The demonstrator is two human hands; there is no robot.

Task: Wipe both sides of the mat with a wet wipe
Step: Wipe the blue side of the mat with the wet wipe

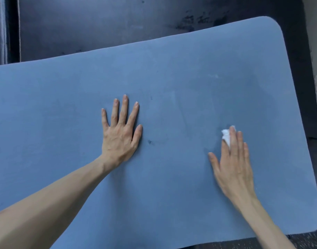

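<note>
Dark tabletop (100, 24) bears a smudged blue mat (172, 78); left hand (120, 135) flat, right hand (233, 164) presses white wipe (226, 134).

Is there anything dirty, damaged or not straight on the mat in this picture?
Yes. The mat lies askew on the dark table. A small dark smudge sits beside the left hand, and a faint pale scuff shows farther back, beyond the wipe under the right hand.

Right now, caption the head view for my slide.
Left hand flat on the blue mat, right hand pressing a white wet wipe onto it.
</note>
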